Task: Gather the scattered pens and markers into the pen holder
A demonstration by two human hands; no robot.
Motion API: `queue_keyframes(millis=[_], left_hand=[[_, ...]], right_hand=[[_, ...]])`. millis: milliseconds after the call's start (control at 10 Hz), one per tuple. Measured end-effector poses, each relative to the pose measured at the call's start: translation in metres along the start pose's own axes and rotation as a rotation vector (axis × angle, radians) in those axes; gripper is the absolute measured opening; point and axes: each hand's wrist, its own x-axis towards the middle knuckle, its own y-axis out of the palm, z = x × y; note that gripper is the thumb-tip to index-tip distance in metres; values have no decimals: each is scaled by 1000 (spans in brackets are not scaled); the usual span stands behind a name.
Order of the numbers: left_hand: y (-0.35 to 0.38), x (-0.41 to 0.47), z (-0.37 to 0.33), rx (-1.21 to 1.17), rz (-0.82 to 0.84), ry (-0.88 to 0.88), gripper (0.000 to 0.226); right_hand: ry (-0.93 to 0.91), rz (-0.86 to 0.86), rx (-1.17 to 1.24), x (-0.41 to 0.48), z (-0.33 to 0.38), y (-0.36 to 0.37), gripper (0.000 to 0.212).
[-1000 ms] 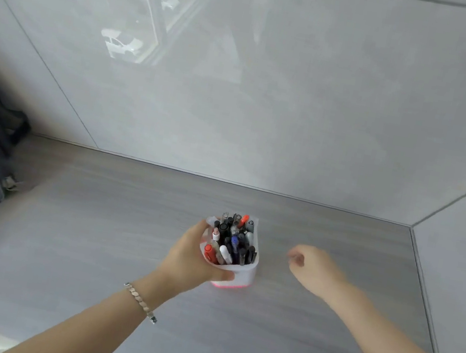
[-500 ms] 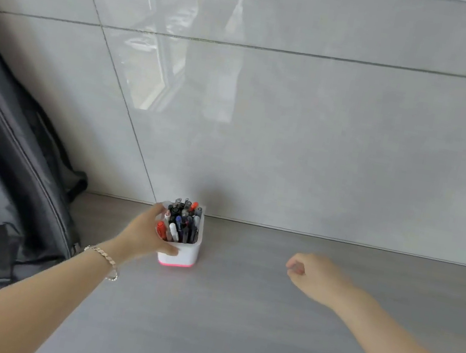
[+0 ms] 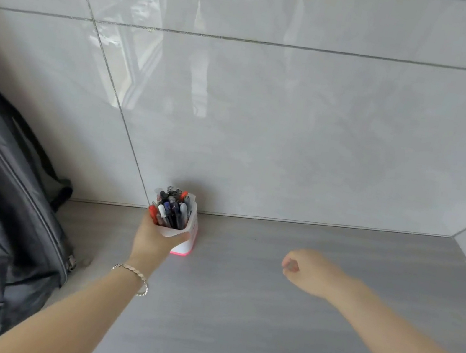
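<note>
a: left hand (image 3: 153, 238) wraps the pen holder (image 3: 185, 238), full of pens (image 3: 171, 207), by the wall. right hand (image 3: 306, 271) is a loose, empty fist.
b: she should set it flat before letting go.

Left hand (image 3: 152, 238) wraps the full pen holder (image 3: 183, 237) near the wall; base seemingly on the table (image 3: 247, 319).

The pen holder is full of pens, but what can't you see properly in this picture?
- Head view: the pen holder's left side is hidden by the left hand gripping it.
- The pens are too small and crowded to count.
- The right hand's curled fingers hide its palm; whether it holds anything is unclear.
- The backpack is blurred and cut off by the left edge.
</note>
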Motion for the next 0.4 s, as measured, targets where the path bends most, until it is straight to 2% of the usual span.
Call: queue_keyframes(millis=[100,300,400], left_hand=[[14,7,2,-75,-89,-32,61],[19,8,-1,60,-123,-62,83],[29,0,-6,204,-151,-277,93]], right_hand=[[13,-11,-14,-5,-3,-3,26],[24,-9,-52,-16,-18,-7,26],[18,-19,-73,-19,-22,-14,28]])
